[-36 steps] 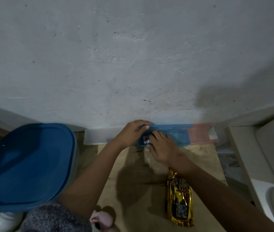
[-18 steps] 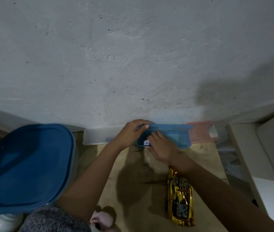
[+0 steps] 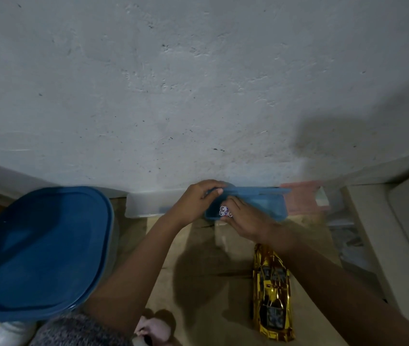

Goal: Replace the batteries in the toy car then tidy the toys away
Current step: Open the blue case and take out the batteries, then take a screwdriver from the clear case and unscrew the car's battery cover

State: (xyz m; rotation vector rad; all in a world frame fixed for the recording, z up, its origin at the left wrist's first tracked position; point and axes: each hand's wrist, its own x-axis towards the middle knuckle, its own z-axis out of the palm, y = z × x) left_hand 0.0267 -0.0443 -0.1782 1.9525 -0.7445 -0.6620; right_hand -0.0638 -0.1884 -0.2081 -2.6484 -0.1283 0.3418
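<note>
Nearest camera, on pale wooden tabletop (image 3: 198,270): shiny gold plastic toy car (image 3: 272,293), lengthwise, roof up, untouched, partly under right forearm. Step, by my read: fetching batteries for swap; car not opened yet. Further out, right hand (image 3: 245,219) reaches into small blue plastic box (image 3: 260,203), fingers curled round cluster of silver-ended cylindrical batteries (image 3: 224,211). Left hand (image 3: 196,203) grips box's left end, steadying. Box against rough grey wall (image 3: 198,96). Next likely needs: lift batteries clear, carry to car, flip car for hatch (hatch not visible).

place: home | cues: plaster wall (image 3: 198,83), toy car (image 3: 272,295), blue-lidded tub (image 3: 41,250)
</note>
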